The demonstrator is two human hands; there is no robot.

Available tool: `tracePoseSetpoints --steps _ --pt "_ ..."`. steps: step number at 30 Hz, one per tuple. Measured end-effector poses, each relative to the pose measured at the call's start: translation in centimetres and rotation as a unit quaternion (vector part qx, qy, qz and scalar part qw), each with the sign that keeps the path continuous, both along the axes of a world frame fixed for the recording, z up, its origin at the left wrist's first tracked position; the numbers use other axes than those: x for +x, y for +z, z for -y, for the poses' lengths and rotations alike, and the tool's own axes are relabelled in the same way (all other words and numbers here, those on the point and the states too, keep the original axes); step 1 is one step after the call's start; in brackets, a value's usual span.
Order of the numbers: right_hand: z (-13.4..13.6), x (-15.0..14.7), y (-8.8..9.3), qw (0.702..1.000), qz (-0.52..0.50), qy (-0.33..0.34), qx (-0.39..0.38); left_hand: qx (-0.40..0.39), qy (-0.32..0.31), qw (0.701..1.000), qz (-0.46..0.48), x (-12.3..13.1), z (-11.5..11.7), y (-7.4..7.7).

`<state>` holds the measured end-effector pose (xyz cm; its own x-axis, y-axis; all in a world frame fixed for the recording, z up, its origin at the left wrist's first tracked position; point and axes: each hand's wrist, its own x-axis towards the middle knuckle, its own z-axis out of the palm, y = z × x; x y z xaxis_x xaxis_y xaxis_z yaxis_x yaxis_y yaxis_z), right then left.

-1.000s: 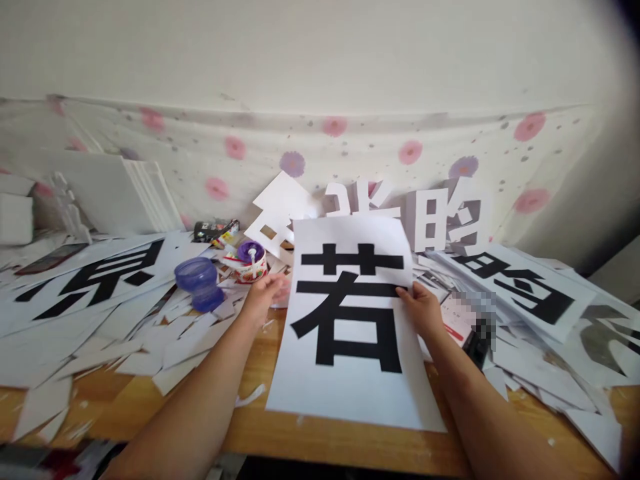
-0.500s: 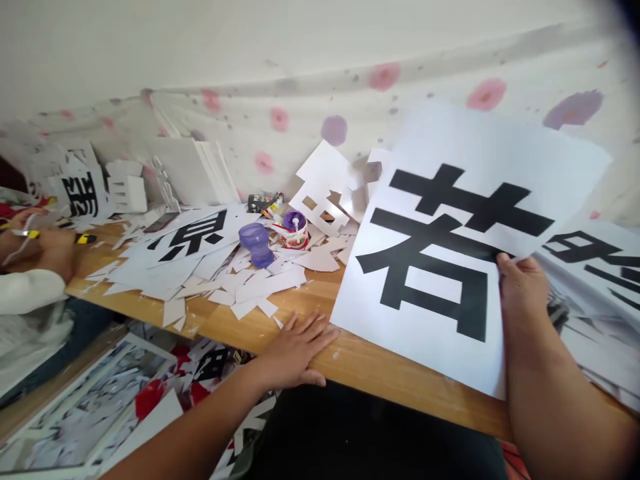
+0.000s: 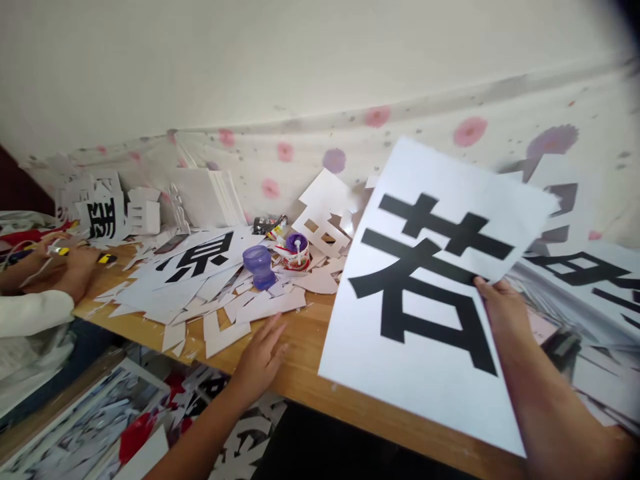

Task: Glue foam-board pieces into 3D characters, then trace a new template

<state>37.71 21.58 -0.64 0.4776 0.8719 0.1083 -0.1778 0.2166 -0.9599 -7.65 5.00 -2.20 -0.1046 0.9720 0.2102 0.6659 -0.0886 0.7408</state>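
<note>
My right hand (image 3: 505,310) grips the right edge of a white paper sheet (image 3: 440,400) printed with a large black character. The thumb lies on the front; the other fingers are mostly hidden behind it. The sheet is tilted and slightly bent, above the wooden table. My left hand (image 3: 260,357) is open at the table's front edge, fingers stretched out, holding nothing. Just beyond its fingertips lie white offcuts (image 3: 270,307). Farther back are a purple translucent cup-like container (image 3: 259,267) and a red-and-white tub (image 3: 297,259) with a purple top.
Another printed sheet (image 3: 200,257) lies left among scraps near a phone (image 3: 171,243). White boards (image 3: 215,197) and cut-out pieces (image 3: 320,207) lean on the wall covering. At far left, a co-worker's hands (image 3: 75,263) hold a yellow-and-black tool. Scraps fill the space below the table.
The camera view has tilted up. My left hand has slid left along the table edge toward the offcuts. My right hand still holds the sheet, now lower and angled differently.
</note>
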Motion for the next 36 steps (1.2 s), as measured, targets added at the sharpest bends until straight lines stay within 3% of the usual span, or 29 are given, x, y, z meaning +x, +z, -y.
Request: tracePoseSetpoints --steps 1,3,6,8,12,17,22,26,36 --pt "0.0 -0.9 -0.2 0.999 -0.009 0.031 -0.007 -0.012 -0.027 0.993 0.116 1.3 -1.4 0.4" --pt "0.1 -2.6 -0.7 0.995 -0.017 0.094 -0.013 -0.028 -0.075 0.963 0.256 3.6 -4.6 1.4" --pt "0.0 -4.4 -1.3 0.99 0.007 0.14 0.0 -0.078 -0.101 0.905 0.405 5.7 -10.2 3.1" --pt "-0.1 -4.7 -1.4 0.989 0.035 0.143 0.009 -0.118 -0.098 0.881 0.448 6.7 -13.7 3.6" --pt "-0.4 -4.1 -1.0 0.987 0.089 0.136 0.009 -0.128 -0.073 0.885 0.441 8.5 -18.1 2.2" --pt "-0.5 -3.6 -0.8 0.98 0.125 0.15 -0.04 -0.12 -0.048 0.887 0.444 8.2 -18.9 0.2" --pt "-0.6 -3.6 -1.4 0.972 0.126 0.172 -0.093 -0.096 -0.023 0.886 0.452 7.1 -18.8 0.2" --pt "-1.8 -2.5 -0.8 0.979 0.129 0.132 -0.083 -0.081 -0.056 0.88 0.464 7.4 -18.7 0.2" --pt "-14.4 3.3 6.5 0.978 0.171 0.005 -0.119 -0.128 -0.064 0.905 0.4 7.3 -19.0 -0.1"
